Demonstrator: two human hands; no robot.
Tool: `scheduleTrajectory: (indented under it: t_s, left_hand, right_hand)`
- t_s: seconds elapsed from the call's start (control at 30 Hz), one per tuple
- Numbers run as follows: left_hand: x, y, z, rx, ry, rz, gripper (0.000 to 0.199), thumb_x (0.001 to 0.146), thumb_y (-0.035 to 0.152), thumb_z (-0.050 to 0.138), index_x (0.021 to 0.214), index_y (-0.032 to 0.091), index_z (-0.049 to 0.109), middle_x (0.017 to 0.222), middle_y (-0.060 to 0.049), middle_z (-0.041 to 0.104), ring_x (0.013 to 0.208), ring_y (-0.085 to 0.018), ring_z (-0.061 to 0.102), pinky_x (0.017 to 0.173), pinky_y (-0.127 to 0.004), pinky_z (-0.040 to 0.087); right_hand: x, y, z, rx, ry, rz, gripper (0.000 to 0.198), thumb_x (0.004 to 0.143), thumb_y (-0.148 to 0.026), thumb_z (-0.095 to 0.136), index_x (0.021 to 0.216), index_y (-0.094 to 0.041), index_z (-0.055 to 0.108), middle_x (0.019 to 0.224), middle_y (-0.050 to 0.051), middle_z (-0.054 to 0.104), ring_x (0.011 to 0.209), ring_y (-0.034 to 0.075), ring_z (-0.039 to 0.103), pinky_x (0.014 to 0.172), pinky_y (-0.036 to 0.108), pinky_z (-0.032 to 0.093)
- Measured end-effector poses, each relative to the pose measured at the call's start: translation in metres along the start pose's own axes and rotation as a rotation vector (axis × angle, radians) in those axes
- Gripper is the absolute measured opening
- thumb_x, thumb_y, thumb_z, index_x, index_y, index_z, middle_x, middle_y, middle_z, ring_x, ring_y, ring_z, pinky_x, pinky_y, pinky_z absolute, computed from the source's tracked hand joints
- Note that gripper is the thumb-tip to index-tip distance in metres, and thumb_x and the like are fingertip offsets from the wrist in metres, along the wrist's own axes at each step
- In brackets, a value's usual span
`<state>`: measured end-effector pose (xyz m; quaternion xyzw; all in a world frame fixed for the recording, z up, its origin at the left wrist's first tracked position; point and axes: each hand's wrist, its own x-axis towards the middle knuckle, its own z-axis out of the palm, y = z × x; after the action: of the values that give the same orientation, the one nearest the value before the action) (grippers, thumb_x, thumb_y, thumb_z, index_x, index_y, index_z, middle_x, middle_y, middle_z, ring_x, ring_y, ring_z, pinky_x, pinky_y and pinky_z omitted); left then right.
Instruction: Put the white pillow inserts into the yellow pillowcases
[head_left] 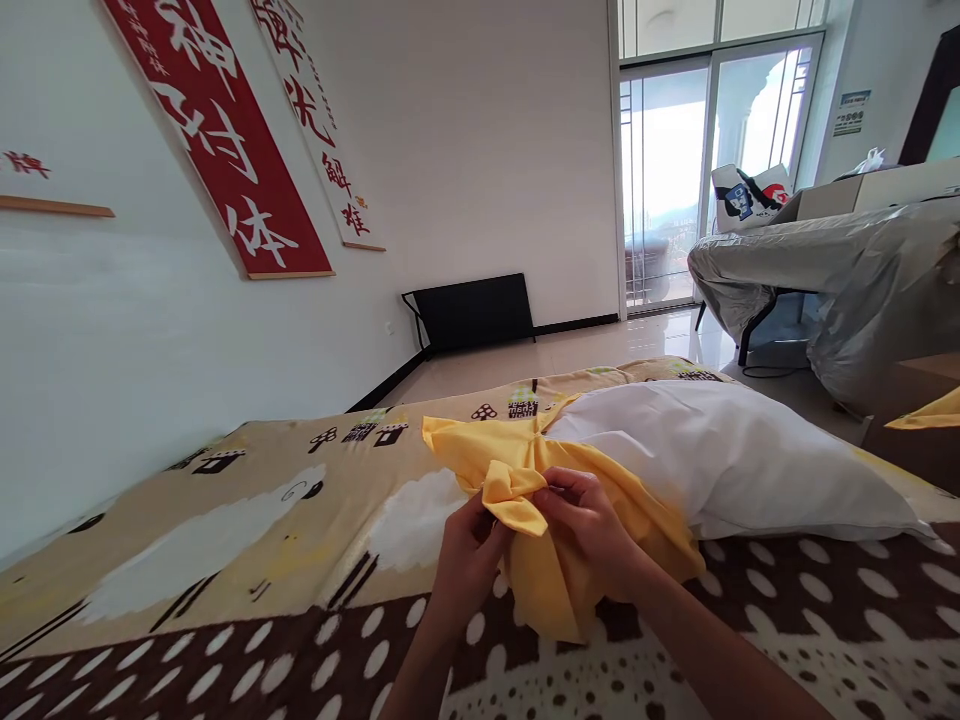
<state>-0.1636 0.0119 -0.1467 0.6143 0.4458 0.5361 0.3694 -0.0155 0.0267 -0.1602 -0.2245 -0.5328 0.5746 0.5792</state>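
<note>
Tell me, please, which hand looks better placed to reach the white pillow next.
Probably the right hand: it is nearer the white pillow, while the left hand is farther off, across the bunched yellow cloth. Both hands hold the cloth.

left hand point(471, 545) + right hand point(589, 515): both are showing bare, with slender fingers point(571, 482) | left forearm point(427, 655) + right forearm point(697, 625): both are showing bare, slim, narrowing toward the hands
</note>
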Motion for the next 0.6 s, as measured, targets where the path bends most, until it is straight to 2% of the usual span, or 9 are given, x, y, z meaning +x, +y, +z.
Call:
scheduleTrajectory:
  t_s: [0.07, 0.17, 0.23, 0.3, 0.37, 0.4, 0.43, 0.5, 0.6]
  left_hand:
    - [0.003, -0.004, -0.003, -0.027, 0.098, -0.034, 0.025, 0.062, 0.035, 0.069, 0.068, 0.012, 0.062, 0.06, 0.0, 0.058, 0.059, -0.013, 0.049, 0.052, -0.021, 0.038]
    - [0.013, -0.008, -0.014, -0.156, 0.318, -0.07, 0.026, 0.057, 0.036, 0.067, 0.06, 0.013, 0.057, 0.056, 0.001, 0.055, 0.053, -0.011, 0.045, 0.048, -0.021, 0.035]
    - [0.024, -0.009, -0.026, -0.26, 0.478, -0.057, 0.023, 0.053, 0.034, 0.065, 0.059, 0.014, 0.055, 0.055, 0.001, 0.053, 0.053, -0.012, 0.046, 0.049, -0.022, 0.037]
    - [0.035, -0.008, -0.039, -0.329, 0.606, -0.027, 0.019, 0.053, 0.032, 0.06, 0.06, 0.016, 0.054, 0.055, 0.002, 0.052, 0.054, -0.012, 0.048, 0.05, -0.023, 0.038]
    - [0.043, -0.009, -0.052, -0.376, 0.718, 0.0, 0.017, 0.052, 0.03, 0.059, 0.061, 0.016, 0.053, 0.055, 0.002, 0.051, 0.055, -0.013, 0.048, 0.05, -0.023, 0.039]
    - [0.046, -0.009, -0.057, -0.391, 0.77, 0.011, 0.017, 0.051, 0.029, 0.059, 0.06, 0.016, 0.052, 0.055, 0.002, 0.05, 0.054, -0.012, 0.048, 0.049, -0.023, 0.038]
    - [0.048, -0.011, -0.06, -0.399, 0.821, 0.022, 0.017, 0.049, 0.027, 0.06, 0.058, 0.015, 0.052, 0.054, 0.003, 0.048, 0.054, -0.011, 0.046, 0.048, -0.023, 0.037]
    - [0.049, -0.014, -0.065, -0.391, 0.902, 0.047, 0.017, 0.047, 0.024, 0.062, 0.056, 0.013, 0.053, 0.052, 0.004, 0.045, 0.052, -0.009, 0.041, 0.045, -0.021, 0.032]
    - [0.05, -0.02, -0.069, -0.363, 0.948, 0.087, 0.016, 0.046, 0.02, 0.064, 0.054, 0.012, 0.054, 0.051, 0.005, 0.042, 0.051, -0.006, 0.036, 0.044, -0.019, 0.028]
  right_hand:
    - [0.001, -0.004, -0.002, -0.049, -0.042, -0.038, 0.027, 0.076, -0.043, 0.064, 0.086, -0.017, 0.064, 0.083, 0.002, 0.062, 0.08, 0.015, 0.057, 0.071, 0.026, 0.045]
    - [0.003, -0.017, -0.015, -0.236, -0.069, -0.155, 0.027, 0.082, -0.042, 0.056, 0.096, -0.019, 0.063, 0.092, 0.005, 0.065, 0.087, 0.017, 0.059, 0.077, 0.029, 0.046]
    - [0.005, -0.028, -0.031, -0.467, 0.061, -0.248, 0.026, 0.084, -0.04, 0.053, 0.099, -0.02, 0.062, 0.096, 0.006, 0.066, 0.09, 0.018, 0.059, 0.079, 0.031, 0.045]
    - [0.008, -0.038, -0.051, -0.757, 0.294, -0.301, 0.024, 0.084, -0.037, 0.051, 0.099, -0.02, 0.061, 0.1, 0.007, 0.065, 0.091, 0.02, 0.058, 0.08, 0.033, 0.043]
    - [0.01, -0.042, -0.067, -1.03, 0.457, -0.251, 0.023, 0.084, -0.035, 0.049, 0.095, -0.02, 0.061, 0.097, 0.007, 0.065, 0.089, 0.02, 0.057, 0.078, 0.033, 0.04]
    - [0.011, -0.042, -0.072, -1.142, 0.469, -0.192, 0.022, 0.085, -0.036, 0.047, 0.09, -0.02, 0.062, 0.093, 0.007, 0.064, 0.086, 0.021, 0.056, 0.077, 0.034, 0.039]
    - [0.012, -0.041, -0.075, -1.233, 0.435, -0.129, 0.024, 0.086, -0.037, 0.045, 0.083, -0.02, 0.061, 0.087, 0.007, 0.064, 0.083, 0.021, 0.055, 0.077, 0.034, 0.038]
    - [0.013, -0.035, -0.074, -1.342, 0.286, -0.042, 0.031, 0.087, -0.041, 0.043, 0.07, -0.02, 0.058, 0.079, 0.006, 0.062, 0.081, 0.021, 0.054, 0.077, 0.034, 0.035]
    - [0.012, -0.024, -0.065, -1.342, 0.074, -0.022, 0.031, 0.084, -0.043, 0.049, 0.064, -0.019, 0.053, 0.078, 0.006, 0.061, 0.081, 0.02, 0.053, 0.081, 0.033, 0.034]
